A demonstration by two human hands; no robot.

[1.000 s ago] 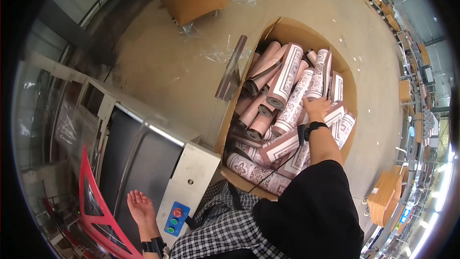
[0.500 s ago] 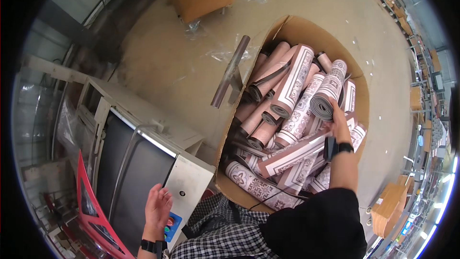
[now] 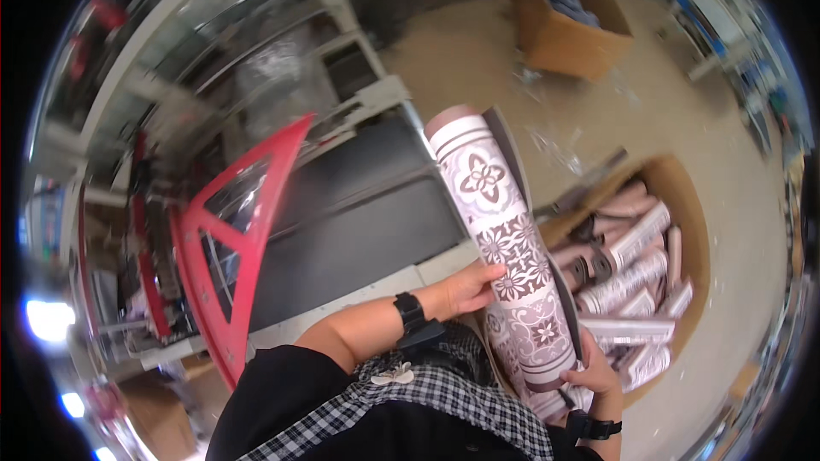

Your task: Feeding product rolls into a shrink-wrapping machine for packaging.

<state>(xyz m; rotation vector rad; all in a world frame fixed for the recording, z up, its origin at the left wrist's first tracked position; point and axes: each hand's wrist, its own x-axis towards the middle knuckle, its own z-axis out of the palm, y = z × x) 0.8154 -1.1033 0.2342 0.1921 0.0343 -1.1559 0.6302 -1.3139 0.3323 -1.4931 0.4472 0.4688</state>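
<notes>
A rolled-up mat (image 3: 518, 243) with a pink, white and brown floral tile pattern is held up in front of me, tilted, with a loose grey-backed edge along its right side. My left hand (image 3: 472, 287) grips its left side around the middle, the thumb lying over the pattern. At the lower end, my right hand (image 3: 595, 367) has its fingers closed around the roll. Beyond that hand, a large cardboard box (image 3: 694, 230) contains several more rolled mats (image 3: 630, 280), some patterned and some plain pink.
On the left is a machine with a dark conveyor belt (image 3: 367, 222) and a red triangular frame (image 3: 278, 192) standing beside it. Another cardboard box (image 3: 568, 43) holding bluish material stands farther back. A metal bar (image 3: 591, 179) juts out near the mat box.
My view has swung left toward the machine. A rolled mat is now raised out of the box in both hands; my left hand has come over from the machine's side to grip it.
</notes>
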